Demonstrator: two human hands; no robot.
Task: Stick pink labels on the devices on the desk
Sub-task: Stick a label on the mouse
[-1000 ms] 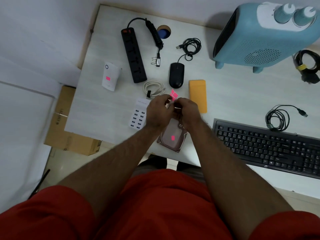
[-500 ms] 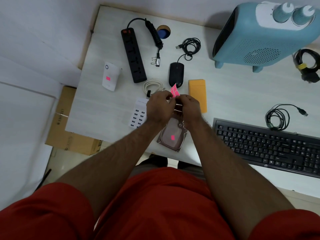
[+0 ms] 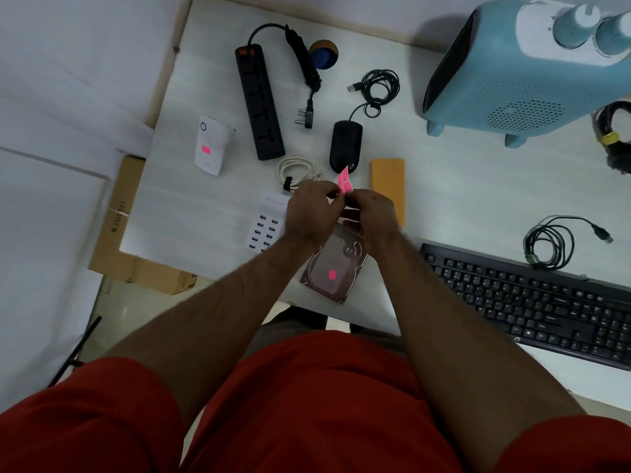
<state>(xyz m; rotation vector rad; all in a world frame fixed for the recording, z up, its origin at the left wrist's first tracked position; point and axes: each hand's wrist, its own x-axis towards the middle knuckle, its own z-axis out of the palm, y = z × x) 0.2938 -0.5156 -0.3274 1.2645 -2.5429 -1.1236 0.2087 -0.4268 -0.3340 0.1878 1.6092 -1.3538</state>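
My left hand point(image 3: 312, 213) and my right hand point(image 3: 374, 213) meet over the desk's front middle, both pinching a strip of pink labels point(image 3: 344, 180) that sticks up between the fingertips. A hard drive point(image 3: 333, 268) lies just below the hands with a pink label on it. The white adapter point(image 3: 210, 145) at the left also carries a pink label. No label shows on the white multi-port USB charger point(image 3: 264, 227), the black mouse point(image 3: 345, 145), the black power strip point(image 3: 259, 100) or the keyboard point(image 3: 532, 302).
A blue heater point(image 3: 512, 73) stands at the back right. An orange pad point(image 3: 387, 186), a coiled white cable point(image 3: 297, 170) and two black cable coils point(image 3: 380, 87) point(image 3: 549, 242) lie on the desk point(image 3: 461, 186). A cardboard box point(image 3: 119, 233) sits left of the desk edge.
Both hands have lifted slightly away from me with the label strip, which now stands more upright between the fingertips. Nothing else on the desk has moved.
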